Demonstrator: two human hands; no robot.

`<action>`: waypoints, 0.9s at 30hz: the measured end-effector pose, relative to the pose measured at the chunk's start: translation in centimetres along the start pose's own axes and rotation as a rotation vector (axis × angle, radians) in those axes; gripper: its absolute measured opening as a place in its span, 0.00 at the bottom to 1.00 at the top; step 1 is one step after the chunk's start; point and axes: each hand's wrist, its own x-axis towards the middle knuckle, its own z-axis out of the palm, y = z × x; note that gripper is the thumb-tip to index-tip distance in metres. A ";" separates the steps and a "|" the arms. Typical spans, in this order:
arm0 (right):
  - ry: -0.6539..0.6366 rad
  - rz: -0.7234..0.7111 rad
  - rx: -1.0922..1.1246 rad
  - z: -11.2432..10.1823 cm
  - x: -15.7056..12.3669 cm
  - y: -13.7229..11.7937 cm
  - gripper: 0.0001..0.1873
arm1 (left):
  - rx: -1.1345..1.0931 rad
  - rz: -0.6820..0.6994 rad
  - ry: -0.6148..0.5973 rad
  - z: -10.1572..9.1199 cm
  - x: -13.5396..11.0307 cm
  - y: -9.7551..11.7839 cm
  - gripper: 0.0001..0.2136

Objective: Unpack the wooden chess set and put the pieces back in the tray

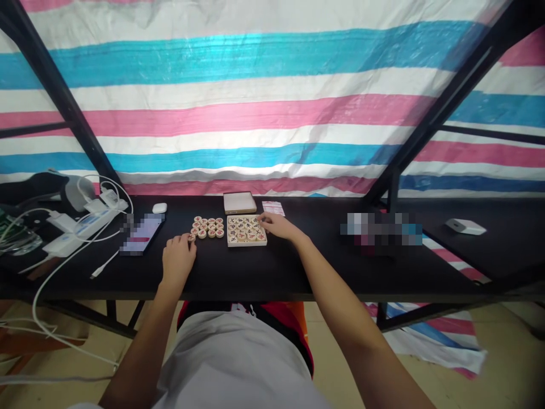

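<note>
A small open box (246, 243) on the black table (264, 272) holds several round wooden chess discs with red and black marks. More loose discs (208, 226) lie in rows just left of it. My right hand (277, 225) rests at the box's right edge, its fingertips pinched on a disc at the top right corner. My left hand (179, 257) lies curled on the table below the loose discs, fingertips touching one disc (192, 237) at the group's lower left.
The box lid (239, 202) and a small card (273, 208) lie behind the box. A phone (142, 233), white earbud case (159, 208), power strip (80, 226) and cables sit at the left. A white box (465, 226) rests far right. Black frame posts flank the table.
</note>
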 end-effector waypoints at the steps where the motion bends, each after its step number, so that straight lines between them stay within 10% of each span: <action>1: 0.001 -0.001 0.001 0.0 0.0 0.0 0.11 | 0.003 0.018 -0.022 0.0 0.0 -0.3 0.13; 10: -0.004 0.016 -0.004 -0.1 -0.1 -0.4 0.11 | -0.078 0.122 -0.001 -0.6 -2.0 0.8 0.09; 18: -0.012 0.019 0.019 -0.1 -0.2 -0.5 0.11 | -0.413 0.430 -0.055 -0.2 1.9 5.7 0.07; 27: -0.014 0.013 -0.014 -0.3 -0.3 -0.7 0.11 | -0.460 0.512 -0.139 1.3 1.5 5.7 0.12</action>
